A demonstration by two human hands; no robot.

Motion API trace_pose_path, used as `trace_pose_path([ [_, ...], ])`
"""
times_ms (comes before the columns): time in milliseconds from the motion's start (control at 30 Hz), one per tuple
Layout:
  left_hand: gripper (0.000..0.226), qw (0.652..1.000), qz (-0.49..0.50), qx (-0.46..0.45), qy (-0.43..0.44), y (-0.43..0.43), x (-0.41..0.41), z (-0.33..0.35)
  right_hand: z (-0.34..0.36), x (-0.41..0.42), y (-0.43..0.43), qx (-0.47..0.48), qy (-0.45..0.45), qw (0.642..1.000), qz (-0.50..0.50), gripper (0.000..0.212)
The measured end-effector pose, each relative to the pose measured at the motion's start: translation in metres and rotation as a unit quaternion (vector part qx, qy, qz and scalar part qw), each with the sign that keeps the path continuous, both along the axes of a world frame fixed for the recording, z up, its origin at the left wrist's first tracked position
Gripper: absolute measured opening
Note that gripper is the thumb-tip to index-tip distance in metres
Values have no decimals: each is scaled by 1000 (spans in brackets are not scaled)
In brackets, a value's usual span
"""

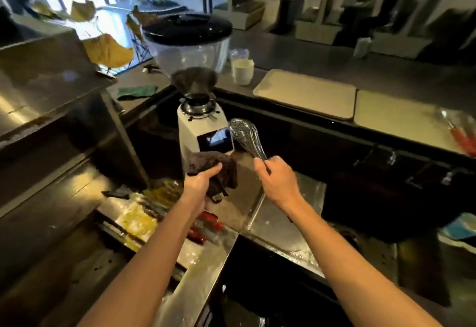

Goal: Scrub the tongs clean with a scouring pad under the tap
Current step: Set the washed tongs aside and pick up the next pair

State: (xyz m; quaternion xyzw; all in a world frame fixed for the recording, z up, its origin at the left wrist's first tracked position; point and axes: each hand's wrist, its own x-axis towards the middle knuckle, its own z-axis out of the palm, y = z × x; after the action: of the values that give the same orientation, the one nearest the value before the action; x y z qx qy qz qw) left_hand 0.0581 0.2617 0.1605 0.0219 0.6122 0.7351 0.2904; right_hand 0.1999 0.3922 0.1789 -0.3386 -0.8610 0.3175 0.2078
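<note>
Tongs (247, 138): polished metal, perforated spoon-shaped head pointing up and away, sitting near the middle of the scene above the far edge of the sink (288, 213). The right hand (277, 181) is gripping them low on the stem, fingers curled tight around it; the lower end is hidden in the fist.

Handling, as a judgement: stiff and light, probably slick when wet, not fragile. The perforations are likely catching residue. Best hold looks to be the narrow stem where the hand is now, leaving the head free for scrubbing.

Scouring pad (213, 169): dark, coarse, soft-looking wad just left of the tongs, apart from them. The left hand (199, 181) is clutching it, fingers and thumb closed around its near side. Looks limp and compressible.

No tap or running water can be made out; scrubbing is not yet under way.

Outward: a white coffee grinder (203, 125) with a clear hopper and black lid is standing just beyond both hands. Red-handled utensils (206, 225) are lying on the wet steel counter to the near left. Two pale trays (306, 93) are resting far right; a white jug (242, 71) is standing beyond the grinder.

Writing: none readable. The grinder's small screen is glowing, but nothing on it is legible.
</note>
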Motion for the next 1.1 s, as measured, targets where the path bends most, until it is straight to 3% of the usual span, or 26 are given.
trace_pose_path([
  [133, 28, 998, -63, 8, -3, 77, 29, 8, 4, 45, 59, -3, -7, 997, -80, 44],
  [433, 44, 985, -171, 14, -3, 254, 101, 23, 15, 133, 197, -6, 10, 987, -159, 39],
  [733, 20, 971, -236, 29, -34, 395, 143, 49, 29, 182, 319, -2, 29, 977, -211, 30],
  [900, 21, 962, -263, 58, -41, 450, 154, 63, 47, 191, 392, 34, -41, 963, -263, 39],
  [1100, 32, 959, -278, 42, -42, 488, 153, 62, 55, 183, 442, 120, -234, 922, -284, 37],
])
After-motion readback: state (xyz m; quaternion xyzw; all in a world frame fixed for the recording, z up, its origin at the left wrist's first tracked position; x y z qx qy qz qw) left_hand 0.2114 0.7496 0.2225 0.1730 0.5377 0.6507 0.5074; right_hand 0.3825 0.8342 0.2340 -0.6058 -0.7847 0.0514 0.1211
